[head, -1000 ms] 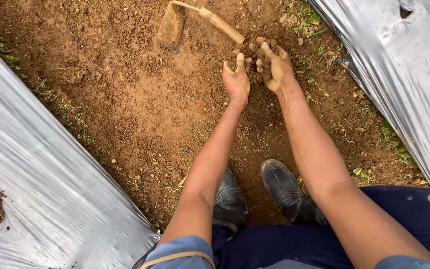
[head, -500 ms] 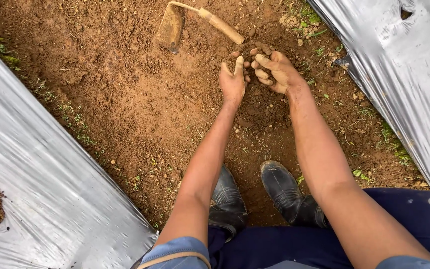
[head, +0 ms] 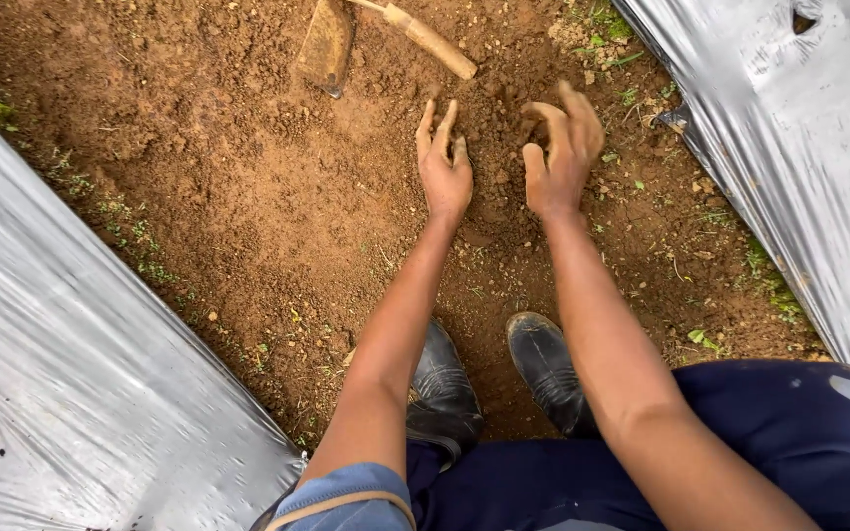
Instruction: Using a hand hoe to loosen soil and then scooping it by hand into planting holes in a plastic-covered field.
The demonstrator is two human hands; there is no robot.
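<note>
Soil (head: 489, 133) between left hand (head: 445, 172), right hand (head: 561, 157); fingers pointing away.

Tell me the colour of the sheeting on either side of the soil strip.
Silvery grey and glossy plastic sheeting, seen in the head view.

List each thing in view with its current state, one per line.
left hand: open, fingers spread, palm down on the loose soil
right hand: fingers curled, clawing into the soil
soil: loose, crumbly
hoe: lying on the soil, unheld
plastic sheets: spread flat on both sides
boots: muddy, planted on the soil
</note>
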